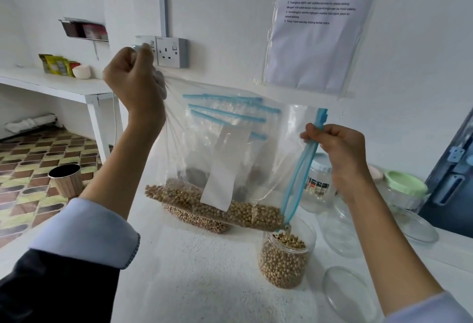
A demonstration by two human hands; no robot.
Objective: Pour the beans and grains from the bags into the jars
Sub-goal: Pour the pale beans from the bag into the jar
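White surface (204,271) spread across the lower half of the view, floor with patterned tiles at nine o'clock. Clear zip bag (230,159) hung above the surface at centre, tilted, its blue zip edge (299,176) running down toward five o'clock, its lowest corner just over the mouth of an open jar (286,258). Soybeans (230,207) gathered along the bag's bottom fold, some at the corner above the jar mouth. White label strip (225,169) showed on the bag's face. More zip bags (225,115) with blue strips stood behind, seen through the clear plastic, one with beans resting on the surface at six o'clock of the held bag. Jar, clear plastic, stood on the surface at five o'clock, roughly two-thirds full of the same beans. Left hand (133,77), at ten o'clock, clenched round the bag's bunched upper corner, raised high. Right hand (337,148), at three o'clock, pinched the zip edge near its top. Empty clear jars (340,228) lay and stood at four o'clock, one with a pale green lid (407,184), one labelled, a loose clear lid (350,294) nearer at five o'clock. Printed sheet (314,23) in a plastic sleeve hung on the wall at one o'clock; double socket (169,51) at eleven o'clock.
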